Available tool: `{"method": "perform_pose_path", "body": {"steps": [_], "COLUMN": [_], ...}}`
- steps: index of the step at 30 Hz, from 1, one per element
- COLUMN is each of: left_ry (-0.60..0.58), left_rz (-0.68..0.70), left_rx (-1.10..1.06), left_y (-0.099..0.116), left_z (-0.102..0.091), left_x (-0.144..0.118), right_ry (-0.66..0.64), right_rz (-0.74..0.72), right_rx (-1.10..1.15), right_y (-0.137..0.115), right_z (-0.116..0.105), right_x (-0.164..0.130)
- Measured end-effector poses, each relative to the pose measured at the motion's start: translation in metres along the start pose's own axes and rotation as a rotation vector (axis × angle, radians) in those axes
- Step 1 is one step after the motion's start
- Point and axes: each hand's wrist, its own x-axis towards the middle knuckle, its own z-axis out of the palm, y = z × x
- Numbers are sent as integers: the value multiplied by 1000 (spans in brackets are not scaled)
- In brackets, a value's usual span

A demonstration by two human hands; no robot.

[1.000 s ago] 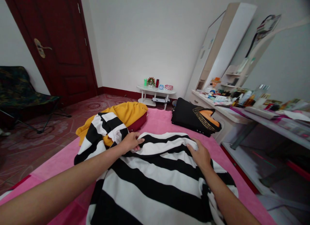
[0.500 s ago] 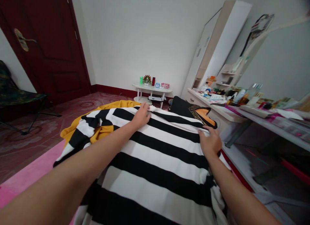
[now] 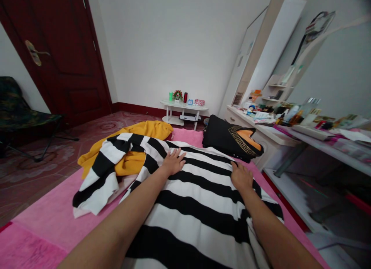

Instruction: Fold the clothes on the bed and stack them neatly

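Note:
A black-and-white striped sweater [image 3: 199, 199] lies spread over a pink bedcover [image 3: 49, 207], one sleeve [image 3: 100, 180] reaching out to the left. My left hand [image 3: 173, 161] rests on it near its far edge, palm down with fingers spread. Toward the sweater's far right corner, my right hand [image 3: 242, 175] lies on the cloth, fingers stretched forward and partly hidden. Beyond the left sleeve, a mustard-yellow garment [image 3: 145, 126] lies crumpled, part of it showing under the stripes. Folded black clothing [image 3: 223, 135] with a gold-patterned trim sits just past my right hand.
A dressing table [image 3: 269, 131] crowded with bottles stands along the right side. Against the far wall is a small white table [image 3: 184, 105] with a plant and cans. A camouflage folding chair [image 3: 26, 118] and a dark red door [image 3: 63, 56] are at left.
Both hands have come down and nearer, laying the sweater's far edge flat. My left hand's fingers have let go of the cloth and spread. More pink bedcover shows behind.

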Motion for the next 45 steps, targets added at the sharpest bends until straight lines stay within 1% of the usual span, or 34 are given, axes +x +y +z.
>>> {"method": "perform_pose_path", "body": {"steps": [2, 6, 9, 14, 17, 21, 23, 25, 28, 31, 32, 33, 34, 35, 36, 37, 38, 39, 40, 41, 42, 43, 45], "left_ry": [-48, -78, -101, -119, -120, -111, -112, -137, -213, -282, -267, -211, -111, 13, 133, 217, 242, 209, 143, 64, -1, -40, -34], "left_rz": [-19, -62, -91, -117, -121, -106, -82, -26, 93, 240, 275, 276, 226, 127, -5, -141, -260, -343, -388, -396, -377, -337, -225], "left_rx": [-1, 6, 4, -8, -15, -26, -34, -51, -128, -297, -356, -395, -401, -368, -305, -229, -165, -132, -134, -166, -217, -280, -421], "left_y": [4, 13, 18, 26, 32, 39, 41, 41, 31, 13, 6, -2, -9, -16, -23, -29, -35, -38, -40, -40, -38, -34, -21], "left_z": [-2, -5, -6, -10, -14, -18, -20, -24, -37, -58, -65, -72, -78, -83, -86, -88, -89, -89, -88, -86, -84, -82, -78], "left_x": [-12, -37, -52, -74, -88, -112, -128, -145, -175, -208, -219, -230, -241, -252, -262, -272, -281, -290, -297, -304, -310, -314, -320], "right_ry": [-80, -246, -346, -467, -456, -390, -358, -332, -294, -272, -266, -260, -253, -243, -234, -228, -226, -227, -228, -234, -241, -244, -246], "right_rz": [30, 133, 188, 171, 153, 126, 115, 104, 84, 79, 78, 78, 77, 75, 74, 74, 75, 76, 78, 81, 84, 85, 84], "right_rx": [14, 11, -12, 4, -14, -21, -14, -9, 0, 14, 18, 21, 24, 25, 26, 26, 27, 27, 27, 26, 25, 22, 16], "right_y": [2, 2, -4, -15, -17, -16, -14, -13, -11, -11, -11, -11, -11, -11, -11, -11, -12, -12, -12, -13, -13, -14, -14], "right_z": [2, -1, -13, -33, -37, -33, -31, -30, -30, -28, -27, -27, -26, -25, -25, -25, -26, -26, -27, -29, -30, -30, -31], "right_x": [0, -9, -25, -55, -68, -79, -82, -83, -83, -83, -84, -84, -84, -84, -84, -84, -84, -84, -84, -84, -85, -85, -85]}}
